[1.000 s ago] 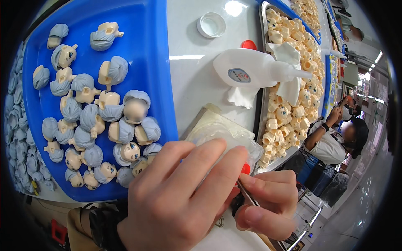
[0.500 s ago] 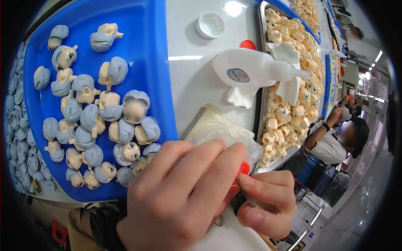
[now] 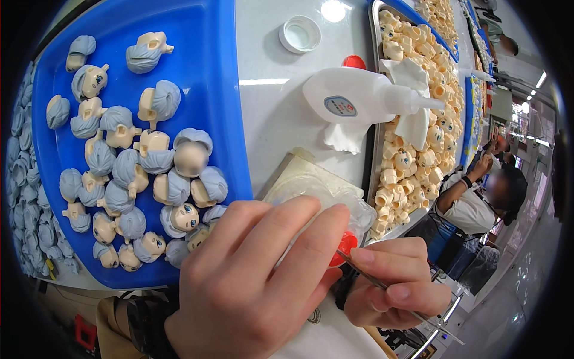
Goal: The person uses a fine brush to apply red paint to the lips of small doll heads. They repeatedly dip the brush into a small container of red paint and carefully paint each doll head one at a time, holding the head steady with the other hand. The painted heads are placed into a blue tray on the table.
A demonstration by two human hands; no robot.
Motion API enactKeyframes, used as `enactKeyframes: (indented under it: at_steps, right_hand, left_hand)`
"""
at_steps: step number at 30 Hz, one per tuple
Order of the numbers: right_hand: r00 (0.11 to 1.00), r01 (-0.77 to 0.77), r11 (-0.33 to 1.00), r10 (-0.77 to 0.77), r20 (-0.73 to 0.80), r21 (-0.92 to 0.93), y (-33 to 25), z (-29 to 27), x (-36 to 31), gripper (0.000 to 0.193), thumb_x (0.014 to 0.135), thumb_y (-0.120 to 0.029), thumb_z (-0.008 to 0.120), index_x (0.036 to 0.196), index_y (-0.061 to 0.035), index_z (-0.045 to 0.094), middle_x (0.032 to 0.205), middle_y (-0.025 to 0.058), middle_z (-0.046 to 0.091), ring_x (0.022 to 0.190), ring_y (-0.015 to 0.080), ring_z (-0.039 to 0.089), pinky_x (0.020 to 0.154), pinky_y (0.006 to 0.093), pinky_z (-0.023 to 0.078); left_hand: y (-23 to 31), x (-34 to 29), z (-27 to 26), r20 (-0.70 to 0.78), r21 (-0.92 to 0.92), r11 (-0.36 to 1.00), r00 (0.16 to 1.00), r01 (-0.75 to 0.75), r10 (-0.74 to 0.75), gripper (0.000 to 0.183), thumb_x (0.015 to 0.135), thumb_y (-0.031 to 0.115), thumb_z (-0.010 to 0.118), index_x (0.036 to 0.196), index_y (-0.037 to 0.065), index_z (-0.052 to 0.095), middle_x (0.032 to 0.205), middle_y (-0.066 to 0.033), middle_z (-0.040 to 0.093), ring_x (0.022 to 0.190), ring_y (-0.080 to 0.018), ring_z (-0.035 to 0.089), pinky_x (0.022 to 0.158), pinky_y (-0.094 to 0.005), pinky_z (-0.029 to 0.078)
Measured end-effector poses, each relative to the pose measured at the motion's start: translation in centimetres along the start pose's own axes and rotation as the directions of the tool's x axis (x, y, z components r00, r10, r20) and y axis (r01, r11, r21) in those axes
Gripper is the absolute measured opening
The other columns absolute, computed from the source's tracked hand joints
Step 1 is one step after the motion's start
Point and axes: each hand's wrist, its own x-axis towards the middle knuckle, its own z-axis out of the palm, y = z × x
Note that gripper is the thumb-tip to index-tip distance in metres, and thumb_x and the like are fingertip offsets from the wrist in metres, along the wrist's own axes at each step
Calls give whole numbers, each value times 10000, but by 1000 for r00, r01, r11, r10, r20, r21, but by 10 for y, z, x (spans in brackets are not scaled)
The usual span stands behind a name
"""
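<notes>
My left hand (image 3: 257, 275) reaches across the middle, its fingers curled and its thumb opposite. Between thumb and forefinger shows a small round red cap (image 3: 344, 248), partly covered by the fingers. In my right hand (image 3: 397, 281) is a thin metal tool (image 3: 373, 279), pinched by thumb and fingers and slanting down to the right. Its tip touches or nearly touches the red cap; I cannot tell which. Beyond the left fingertips lies crumpled clear plastic (image 3: 359, 212) on a pale square pad (image 3: 299, 173). Whatever lies under the left palm is hidden.
At left, a blue tray (image 3: 218, 90) holds several doll heads with grey-blue hair. Loose grey-blue hair pieces (image 3: 24, 203) lie beyond it. A metal tray (image 3: 375, 90) of cream head parts, a white squeeze bottle (image 3: 350, 90) and a white lid (image 3: 300, 34) stand ahead. A co-worker (image 3: 475, 203) sits at right.
My right hand has shifted slightly right and turned, so more of the metal tool's shaft shows. More of the red cap is visible. My left hand has barely moved.
</notes>
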Motion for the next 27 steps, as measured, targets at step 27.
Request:
enactKeyframes:
  at_steps: [27]
  right_hand:
    - [947, -203, 975, 220, 235, -93, -24, -3, 47, 124, 832, 51, 546, 937, 28, 486, 747, 190, 633, 613, 181, 547, 573, 247, 425]
  left_hand:
    - [-25, -7, 25, -220, -60, 973, 953, -224, 206, 389, 633, 47, 730, 1012, 24, 645, 966, -121, 638, 815, -292, 588, 699, -340, 477]
